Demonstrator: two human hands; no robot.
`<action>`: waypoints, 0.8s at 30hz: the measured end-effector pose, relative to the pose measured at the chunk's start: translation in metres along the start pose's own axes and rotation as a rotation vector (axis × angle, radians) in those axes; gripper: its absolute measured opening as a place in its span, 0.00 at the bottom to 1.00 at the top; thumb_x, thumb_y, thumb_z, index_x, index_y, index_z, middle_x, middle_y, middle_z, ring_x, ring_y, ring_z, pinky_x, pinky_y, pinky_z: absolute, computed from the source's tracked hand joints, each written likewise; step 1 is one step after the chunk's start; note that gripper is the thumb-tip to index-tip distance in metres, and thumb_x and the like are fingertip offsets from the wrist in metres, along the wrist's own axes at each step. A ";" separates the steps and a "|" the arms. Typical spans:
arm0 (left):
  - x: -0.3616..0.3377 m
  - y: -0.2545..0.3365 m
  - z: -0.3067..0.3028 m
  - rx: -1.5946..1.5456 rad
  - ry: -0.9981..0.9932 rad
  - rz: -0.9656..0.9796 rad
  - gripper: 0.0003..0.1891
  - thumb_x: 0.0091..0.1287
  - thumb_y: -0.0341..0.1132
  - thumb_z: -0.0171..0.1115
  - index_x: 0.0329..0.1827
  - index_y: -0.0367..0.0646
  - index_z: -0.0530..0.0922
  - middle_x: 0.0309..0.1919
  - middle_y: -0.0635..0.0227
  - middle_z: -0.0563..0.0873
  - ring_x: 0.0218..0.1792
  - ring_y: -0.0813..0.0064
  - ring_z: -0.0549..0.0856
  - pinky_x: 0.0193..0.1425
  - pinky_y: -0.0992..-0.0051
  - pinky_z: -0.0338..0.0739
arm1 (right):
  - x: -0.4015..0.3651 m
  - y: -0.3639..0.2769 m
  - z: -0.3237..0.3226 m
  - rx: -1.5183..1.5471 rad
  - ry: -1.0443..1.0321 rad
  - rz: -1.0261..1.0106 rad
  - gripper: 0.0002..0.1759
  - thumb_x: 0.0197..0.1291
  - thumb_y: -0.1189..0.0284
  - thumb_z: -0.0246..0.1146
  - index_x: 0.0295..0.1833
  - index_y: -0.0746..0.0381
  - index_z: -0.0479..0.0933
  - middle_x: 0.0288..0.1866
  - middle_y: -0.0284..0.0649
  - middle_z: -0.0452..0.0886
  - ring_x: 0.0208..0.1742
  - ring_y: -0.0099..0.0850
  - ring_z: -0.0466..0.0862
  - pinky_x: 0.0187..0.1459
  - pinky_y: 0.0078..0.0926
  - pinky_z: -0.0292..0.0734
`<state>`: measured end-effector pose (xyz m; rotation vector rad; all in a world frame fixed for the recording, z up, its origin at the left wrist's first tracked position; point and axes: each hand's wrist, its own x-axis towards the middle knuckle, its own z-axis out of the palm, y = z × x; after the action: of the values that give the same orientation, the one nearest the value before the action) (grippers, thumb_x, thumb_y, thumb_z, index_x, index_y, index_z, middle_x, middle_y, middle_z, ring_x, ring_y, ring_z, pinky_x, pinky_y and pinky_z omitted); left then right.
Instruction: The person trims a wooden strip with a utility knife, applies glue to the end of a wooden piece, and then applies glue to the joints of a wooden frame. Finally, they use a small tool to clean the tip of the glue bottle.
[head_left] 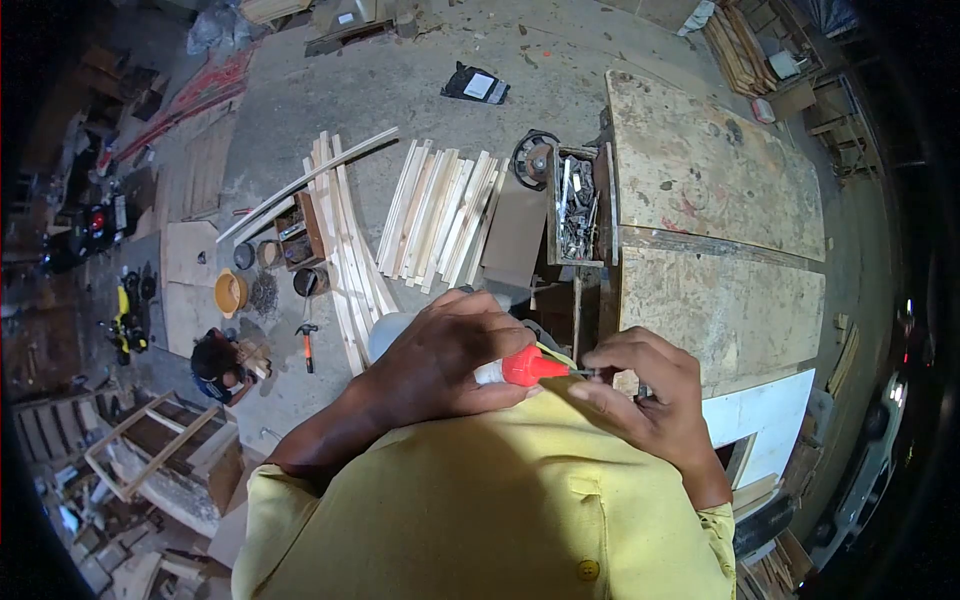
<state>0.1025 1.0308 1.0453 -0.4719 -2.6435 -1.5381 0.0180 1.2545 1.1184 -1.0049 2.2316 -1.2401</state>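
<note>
My left hand (462, 340) is wrapped round a white glue bottle (490, 374) with a red nozzle cap (522, 367), held on its side in front of my chest. Its pale base shows behind my wrist, and the nozzle points right. Fingers and thumb of my right hand (652, 388) are pinched together at the nozzle's tip, on a thin dark nail-like piece (580, 372) that lines up with the nozzle. The fingertips partly hide this piece.
Wooden strips (437, 215) lie on the floor ahead, near a hammer (308, 347). An open drawer of metal tools (577, 208) juts out beside a worn wooden table (715, 290) at right. Another person (220, 367) is low down at left, by an orange bowl (231, 293).
</note>
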 end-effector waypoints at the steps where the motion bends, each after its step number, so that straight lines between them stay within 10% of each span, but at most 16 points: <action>1: 0.000 0.000 0.001 0.006 0.002 0.005 0.21 0.53 0.43 0.76 0.46 0.41 0.83 0.39 0.63 0.84 0.42 0.61 0.82 0.49 0.64 0.76 | -0.002 0.004 -0.001 -0.048 -0.008 -0.052 0.07 0.59 0.73 0.71 0.41 0.65 0.83 0.33 0.43 0.82 0.30 0.37 0.82 0.34 0.30 0.78; 24: -0.006 -0.005 0.006 0.039 0.027 0.105 0.24 0.49 0.41 0.78 0.48 0.44 0.80 0.42 0.67 0.84 0.43 0.62 0.82 0.49 0.62 0.77 | -0.014 0.010 0.003 0.093 -0.049 0.090 0.08 0.68 0.74 0.62 0.37 0.69 0.77 0.31 0.45 0.78 0.32 0.36 0.80 0.35 0.30 0.73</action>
<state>0.1074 1.0322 1.0374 -0.5736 -2.5784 -1.4508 0.0254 1.2667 1.1082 -0.8809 2.1365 -1.2545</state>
